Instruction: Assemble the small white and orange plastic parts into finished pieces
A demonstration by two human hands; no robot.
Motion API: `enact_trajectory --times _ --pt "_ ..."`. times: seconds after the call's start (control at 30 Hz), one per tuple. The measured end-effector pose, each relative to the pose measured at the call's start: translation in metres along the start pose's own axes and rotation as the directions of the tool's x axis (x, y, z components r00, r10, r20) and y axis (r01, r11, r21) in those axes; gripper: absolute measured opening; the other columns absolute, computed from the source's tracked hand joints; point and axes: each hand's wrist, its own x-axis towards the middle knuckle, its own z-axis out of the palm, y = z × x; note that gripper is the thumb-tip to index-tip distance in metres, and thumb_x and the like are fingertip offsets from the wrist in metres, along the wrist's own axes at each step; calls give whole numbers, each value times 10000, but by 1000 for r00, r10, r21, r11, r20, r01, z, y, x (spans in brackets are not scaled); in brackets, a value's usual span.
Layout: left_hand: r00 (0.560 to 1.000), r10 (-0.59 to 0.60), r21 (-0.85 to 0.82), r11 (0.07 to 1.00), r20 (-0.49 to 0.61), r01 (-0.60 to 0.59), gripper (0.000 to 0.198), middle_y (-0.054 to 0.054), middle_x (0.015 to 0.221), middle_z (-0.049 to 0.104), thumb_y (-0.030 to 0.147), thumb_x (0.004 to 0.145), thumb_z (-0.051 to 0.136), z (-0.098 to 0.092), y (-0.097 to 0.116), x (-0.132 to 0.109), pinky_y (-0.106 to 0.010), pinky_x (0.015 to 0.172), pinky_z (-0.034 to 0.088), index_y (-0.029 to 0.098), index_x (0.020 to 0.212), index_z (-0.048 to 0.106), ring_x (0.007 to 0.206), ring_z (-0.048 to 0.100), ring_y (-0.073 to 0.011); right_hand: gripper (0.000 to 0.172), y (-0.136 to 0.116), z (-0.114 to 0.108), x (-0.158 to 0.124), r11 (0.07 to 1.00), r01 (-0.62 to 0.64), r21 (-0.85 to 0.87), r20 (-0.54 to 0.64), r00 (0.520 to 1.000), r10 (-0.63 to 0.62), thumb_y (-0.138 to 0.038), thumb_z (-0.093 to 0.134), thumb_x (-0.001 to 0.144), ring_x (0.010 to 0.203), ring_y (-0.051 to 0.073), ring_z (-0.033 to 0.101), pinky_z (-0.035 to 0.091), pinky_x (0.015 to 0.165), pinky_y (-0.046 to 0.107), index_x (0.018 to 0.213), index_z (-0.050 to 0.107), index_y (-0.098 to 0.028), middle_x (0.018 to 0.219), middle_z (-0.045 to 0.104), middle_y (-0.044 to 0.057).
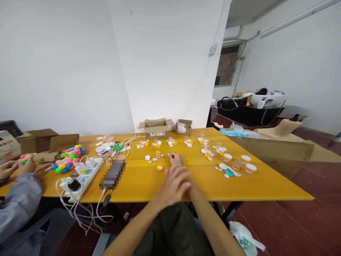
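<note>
My left hand (173, 183) lies across my right wrist, its fingers loosely stretched and a little apart, with nothing visible in them. Beyond it, my right hand (176, 160) is low over the yellow table, fingers curled together; whether anything is inside them is hidden. Nearest to the hands is a small round piece (160, 168) in orange and white, left of the right hand. Slightly farther off are a white disc (147, 158) and a clear plastic cup (158, 154). Several groups of white and orange parts sit along the back and right.
Two cardboard boxes, one open (156, 128) and one smaller (183, 127), stand against the wall. White-lidded jars (250, 168) are at the right. A power strip (86, 177), cables and a phone-like device (113, 174) lie left. A co-worker's hands (25, 166) handle colourful beads.
</note>
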Motion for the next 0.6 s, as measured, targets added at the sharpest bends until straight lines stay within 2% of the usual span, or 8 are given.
enact_trajectory --times 0.07,0.13,0.2,0.23,0.3,0.4,0.5,0.6 --pt "965 180 -88 982 191 -166 351 -67 1384 573 391 977 447 8 38 0 -397 1092 324 248 1265 588 1318 450 -223 348 -1 1 3 999 -26 -40 -16 1000 25 -338 560 833 552 169 528 325 538 265 510 490 -230 541 594 13" --pt "878 325 -168 945 351 -282 349 -36 1392 577 390 985 426 13 68 -3 -369 1106 308 245 1261 582 1329 454 -190 351 0 1 7 995 -51 -89 -36 998 48 -345 568 831 572 179 550 314 537 264 505 497 -234 552 603 23" --pt "792 451 -240 892 411 -384 352 -21 1366 603 372 1005 372 14 85 -8 -334 1121 286 240 1261 575 1346 446 -160 347 0 1 9 988 -71 -135 -59 996 63 -356 563 837 601 190 578 318 539 261 513 525 -237 573 622 31" --pt "767 490 -269 871 415 -411 359 -11 1341 621 360 1015 338 14 89 -10 -318 1132 269 248 1265 571 1329 464 -141 346 0 1 10 985 -80 -152 -69 995 70 -356 559 841 614 195 589 322 542 260 516 536 -238 581 631 36" --pt "786 476 -259 878 395 -402 372 -31 1306 643 396 1010 343 15 87 -13 -320 1132 270 238 1244 585 1311 488 -154 351 1 2 13 981 -99 -165 -89 992 86 -344 551 845 628 202 600 328 546 261 512 546 -237 587 640 46" --pt "860 376 -203 924 346 -323 395 -71 1281 651 446 989 388 14 70 -10 -335 1105 312 212 1225 601 1286 513 -189 359 3 2 16 980 -121 -158 -113 988 104 -322 541 845 624 206 606 339 548 264 497 547 -233 578 641 53" --pt "908 300 -178 950 291 -257 402 -83 1245 660 444 998 362 10 53 -3 -345 1076 347 204 1187 624 1218 551 -189 355 8 2 20 982 -118 -148 -126 987 99 -316 535 841 617 202 611 356 556 261 498 563 -229 575 650 56" --pt "960 172 -142 980 223 -143 417 -94 1229 658 396 1017 301 10 49 -4 -360 1052 367 205 1162 642 1197 547 -195 344 15 2 24 984 -110 -137 -136 987 91 -321 534 834 594 198 610 366 551 259 507 584 -227 559 652 57"
